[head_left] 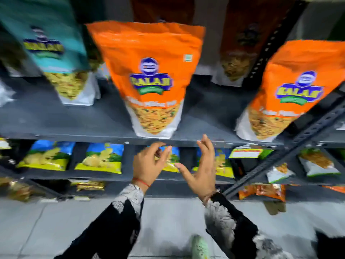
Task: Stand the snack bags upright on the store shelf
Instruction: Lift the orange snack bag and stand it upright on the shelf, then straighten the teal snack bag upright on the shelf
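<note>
Nearest the camera, two dark sleeves with pale lacy cuffs reach up over a grey tiled floor [168, 217], where a mint-green shoe [199, 247] shows at the bottom edge. The left hand [149, 163] wears a thin red thread at the wrist; its fingers curl loosely toward the thumb and grip nothing. The right hand [201, 169] is spread open, fingers raised and thumb pointing left, also empty. Both hover just below the front lip of the dark grey metal shelf [74, 116], not touching it.

On that shelf the middle orange bag [149, 75] stands upright at the front edge, a glossy pouch with a wide top tapering to a white base and a clear window of yellow crumbly mix. A second orange bag [291, 90] tilts to the right near a perforated steel upright [302, 131]. To the left a teal bag [52, 49] of the same shape leans left. Behind, a darker brown bag [244, 42] stands in shadow; motion blur probably hides its print.

On the lower shelf, blue-and-yellow packets [100, 157] lie in a row.
</note>
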